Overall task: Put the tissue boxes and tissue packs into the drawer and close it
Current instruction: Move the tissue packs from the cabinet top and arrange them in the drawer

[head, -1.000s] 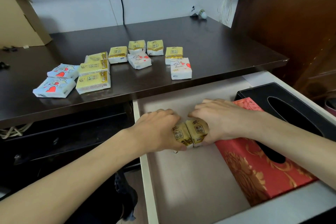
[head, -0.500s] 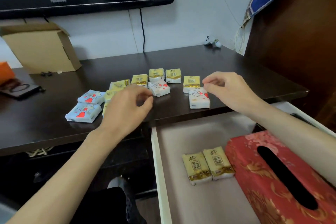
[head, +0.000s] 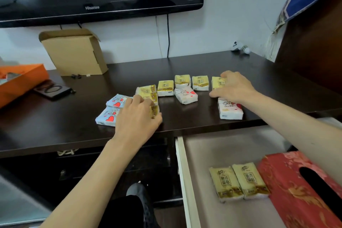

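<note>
head view: dark surface (head: pixel 185 65) carries loose packs (head: pixel 185 95) in rows; the drawer (head: pixel 218 146) stands open to take them, red box (head: pixel 296 190) and two packs inside. left hand (head: pixel 136 116) and right hand (head: pixel 234 87) each curl over a yellow pack, grip unclear.

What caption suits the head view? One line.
Both hands reach for tissue packs on the desk; two packs lie in the open drawer.
</note>
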Motion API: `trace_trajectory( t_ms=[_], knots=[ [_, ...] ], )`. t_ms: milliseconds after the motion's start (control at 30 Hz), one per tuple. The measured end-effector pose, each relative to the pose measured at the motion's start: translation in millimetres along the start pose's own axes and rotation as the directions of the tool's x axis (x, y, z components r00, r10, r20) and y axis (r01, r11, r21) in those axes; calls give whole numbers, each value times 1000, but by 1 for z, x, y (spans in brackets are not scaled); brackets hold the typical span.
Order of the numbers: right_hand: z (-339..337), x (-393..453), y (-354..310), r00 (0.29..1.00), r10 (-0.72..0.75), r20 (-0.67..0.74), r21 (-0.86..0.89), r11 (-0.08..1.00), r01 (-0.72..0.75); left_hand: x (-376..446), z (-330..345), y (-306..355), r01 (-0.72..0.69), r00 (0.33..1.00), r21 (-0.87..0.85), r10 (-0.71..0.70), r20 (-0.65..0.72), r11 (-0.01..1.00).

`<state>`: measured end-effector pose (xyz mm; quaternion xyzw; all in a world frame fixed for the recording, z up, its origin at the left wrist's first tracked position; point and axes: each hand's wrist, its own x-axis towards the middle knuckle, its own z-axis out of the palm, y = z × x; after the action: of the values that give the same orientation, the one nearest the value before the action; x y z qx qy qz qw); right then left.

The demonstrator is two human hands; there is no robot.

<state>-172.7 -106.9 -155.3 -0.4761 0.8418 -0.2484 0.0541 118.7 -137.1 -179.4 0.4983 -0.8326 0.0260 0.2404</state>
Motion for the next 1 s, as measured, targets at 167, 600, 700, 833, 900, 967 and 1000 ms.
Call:
trace_trajectory(
  t_ms=[167, 600, 700, 833, 900, 967, 1000],
  knots=[
    [-6, -33, -12, 963, -252, -97, 213, 940, 267, -4, 1, -8, -131, 982, -258, 161, 99, 957],
    [9, -72, -12, 794, -525, 307, -257, 757, 600, -9, 0, -20, -183, 949, -227, 232, 213, 956],
    [-1, -73, -15, 777, -494, 390, -263, 749, 608, -9, -2, -18, -225, 943, -259, 277, 186, 939],
    [-9, -77, -21, 779, -493, 387, -272, 746, 607, -12, -7, -9, -279, 929, -324, 340, 147, 904],
    [-11, -79, -18, 779, -538, 322, -248, 746, 618, -15, -11, -3, -284, 927, -377, 353, 128, 882],
    [-17, -84, -10, 785, -559, 266, -196, 766, 612, -19, -15, 4, -284, 923, -436, 366, 115, 854],
    [-21, -88, -4, 791, -557, 251, -175, 778, 603, -22, -16, 8, -284, 919, -467, 377, 118, 837]
  ],
)
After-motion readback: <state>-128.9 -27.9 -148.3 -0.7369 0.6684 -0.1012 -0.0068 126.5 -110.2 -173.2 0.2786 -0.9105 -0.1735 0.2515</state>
